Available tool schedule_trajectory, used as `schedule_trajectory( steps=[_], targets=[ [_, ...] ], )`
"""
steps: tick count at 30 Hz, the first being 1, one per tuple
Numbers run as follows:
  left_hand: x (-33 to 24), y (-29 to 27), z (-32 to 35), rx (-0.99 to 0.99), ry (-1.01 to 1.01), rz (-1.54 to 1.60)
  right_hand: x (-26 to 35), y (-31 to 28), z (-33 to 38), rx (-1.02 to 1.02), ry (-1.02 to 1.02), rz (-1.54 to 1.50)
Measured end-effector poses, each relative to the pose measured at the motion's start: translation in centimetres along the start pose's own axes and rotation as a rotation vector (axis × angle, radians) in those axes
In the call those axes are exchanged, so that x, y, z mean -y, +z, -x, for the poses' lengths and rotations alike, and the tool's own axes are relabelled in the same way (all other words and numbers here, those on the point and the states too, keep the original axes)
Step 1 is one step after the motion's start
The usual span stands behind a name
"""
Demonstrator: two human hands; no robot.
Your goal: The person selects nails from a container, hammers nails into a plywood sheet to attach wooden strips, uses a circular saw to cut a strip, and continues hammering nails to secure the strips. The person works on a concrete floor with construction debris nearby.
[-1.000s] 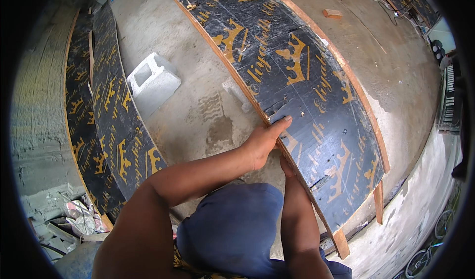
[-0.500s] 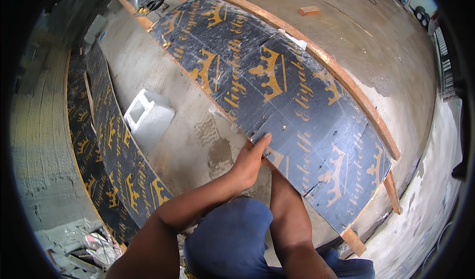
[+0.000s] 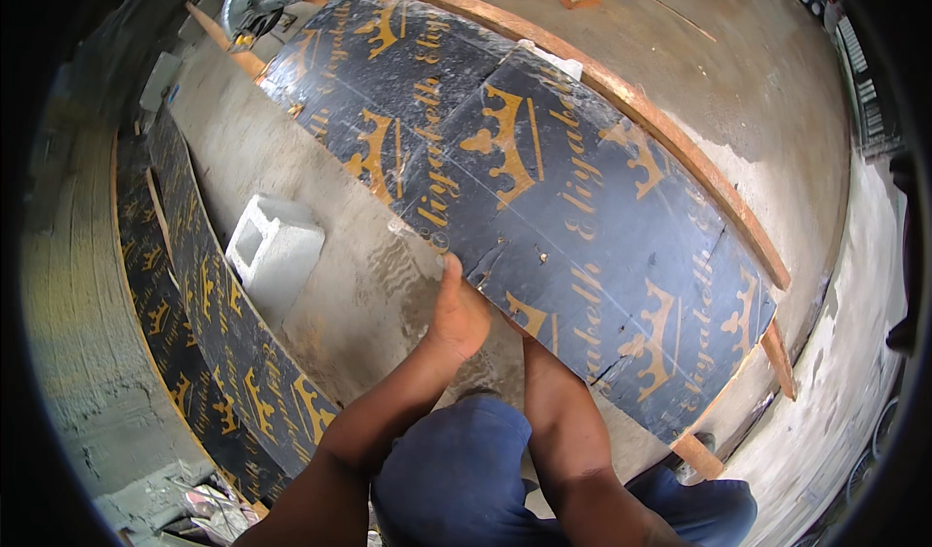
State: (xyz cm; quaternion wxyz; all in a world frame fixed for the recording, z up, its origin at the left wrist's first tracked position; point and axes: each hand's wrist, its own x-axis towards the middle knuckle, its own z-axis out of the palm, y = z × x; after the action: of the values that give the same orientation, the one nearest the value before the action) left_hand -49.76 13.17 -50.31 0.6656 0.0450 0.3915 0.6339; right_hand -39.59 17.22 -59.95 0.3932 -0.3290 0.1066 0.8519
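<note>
The black board [image 3: 544,217] lies on a slant above the floor [image 3: 379,285], right in front of the person. Think of its middle as the middle of a clock. The left hand [image 3: 461,316] is at 7 o'clock, by the near edge, thumb up. Its fingers are hidden, so I can't tell how tight it holds. The right forearm [image 3: 571,406] reaches up from 6 o'clock and its hand goes under the board, so I can't see that grip. To hold it well, I think, keep both hands spread apart and mind the rough edge. The top is smooth and shiny, with gold crowns, scratches and a few little rips. Wood ends [image 3: 699,457] poke out at 5 o'clock. A bent wooden strip [image 3: 670,139] curves past 1 o'clock. At 9 o'clock sits a grainy grey block [image 3: 282,251] with a square hole.
</note>
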Motion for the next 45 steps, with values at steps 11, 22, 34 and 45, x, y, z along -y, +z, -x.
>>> schedule_trajectory(
  steps=[11, 22, 34, 45],
  targets=[
    [1.2, 2.7, -1.3, -0.460, 0.009, -0.019, -0.8, -2.1, 3.0, -0.119, 0.099, 0.214],
    [1.9, -1.3, -3.2, -0.340, 0.173, -0.191, -3.2, -4.4, 12.1, -0.157, 0.277, 1.025],
    [1.9, -4.9, -5.6, -0.234, 0.386, -0.150, -4.7, -12.5, 14.8, 0.130, -0.047, 1.715],
    [2.6, -4.1, -7.2, -0.181, 0.326, -0.021, -1.8, -12.9, 15.3, 0.097, 0.104, 1.662]
  ],
)
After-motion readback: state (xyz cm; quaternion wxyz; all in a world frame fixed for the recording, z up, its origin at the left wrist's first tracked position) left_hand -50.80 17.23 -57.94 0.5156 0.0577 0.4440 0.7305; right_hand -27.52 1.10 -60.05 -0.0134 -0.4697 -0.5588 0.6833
